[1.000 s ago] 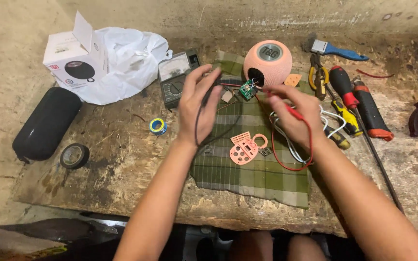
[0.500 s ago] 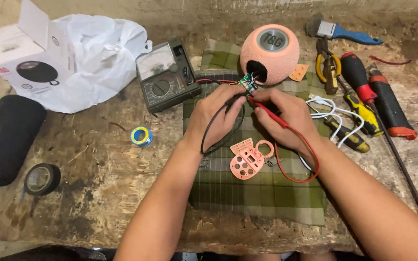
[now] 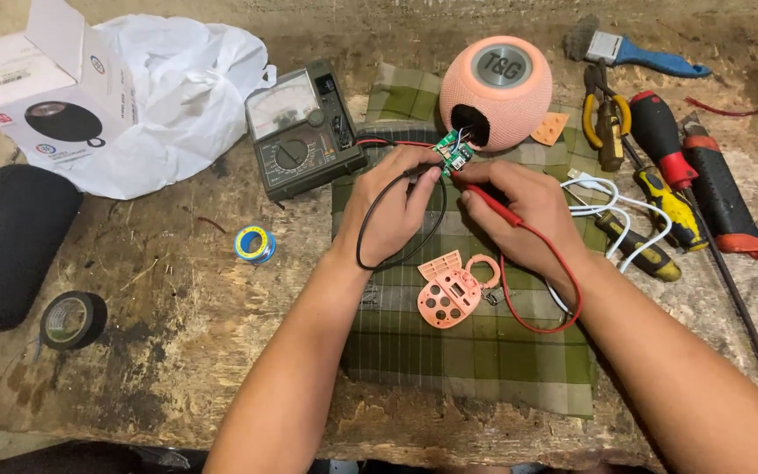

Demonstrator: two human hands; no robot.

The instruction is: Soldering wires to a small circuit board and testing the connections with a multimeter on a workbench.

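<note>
My left hand [image 3: 392,206] grips a black probe with its black lead looping below. A red probe [image 3: 491,200] with a red lead is pinched in my right hand [image 3: 528,215]. Both tips meet a small green circuit board [image 3: 454,153] hanging from the hole of a round pink speaker [image 3: 497,92]. The leads run back to an analog multimeter [image 3: 303,127] on the left. Pink plastic speaker parts [image 3: 451,294] lie on the green plaid cloth [image 3: 467,351] under my wrists.
A white box [image 3: 41,83] and white plastic bag [image 3: 182,83] sit at back left, a black cylindrical speaker [image 3: 6,246] and black tape roll [image 3: 72,319] at left, a solder spool [image 3: 254,244] mid-table. Pliers, screwdrivers [image 3: 668,145], a brush [image 3: 633,51] and a white cable [image 3: 611,197] lie right.
The view has closed in and shifted down. Both hands stay at the circuit board with the probes, and their tips have drawn closer together on it.
</note>
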